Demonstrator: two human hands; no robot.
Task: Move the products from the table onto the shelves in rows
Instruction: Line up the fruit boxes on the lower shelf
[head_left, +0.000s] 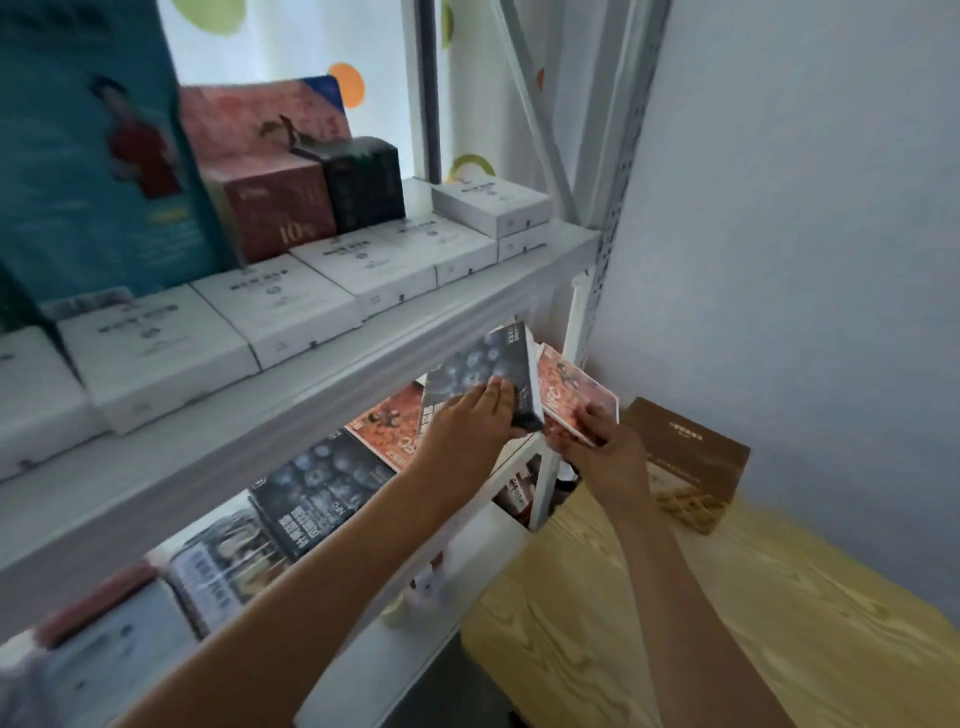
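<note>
Shelves: a white rack (332, 374) fills the left side. The top shelf holds a row of flat white boxes (280, 306), with a red box (275, 208), a black box (363, 182) and a tall teal box (93, 156) behind them.
Tabletop: a light wood tabletop (675, 613) sits at the lower right, just beside the rack. A brown box (691, 447) stands on it near the grey wall.
Lower shelf: dark and orange flat boxes lie here in a row. One dark one (317, 499) lies flat, and an orange one (387, 423) lies next to it.
Dark box: a flat dark box (483, 374) is up in the air at the right end of the lower shelf, just under the edge of the top shelf. It is tilted. Its long side runs from low near the hand up and away to the right.
Orange box: a flat orange box (574, 389) is just to the right of the dark box, very close to it or touching. It is tilted too, and its far end points up and away.
Left hand: the left hand (467, 415) lies on the dark box with the fingers nearly straight on its face and the thumb under its lower edge. It holds that box.
Right hand: the right hand (602, 441) is curled around the near end of the orange box and holds it.
</note>
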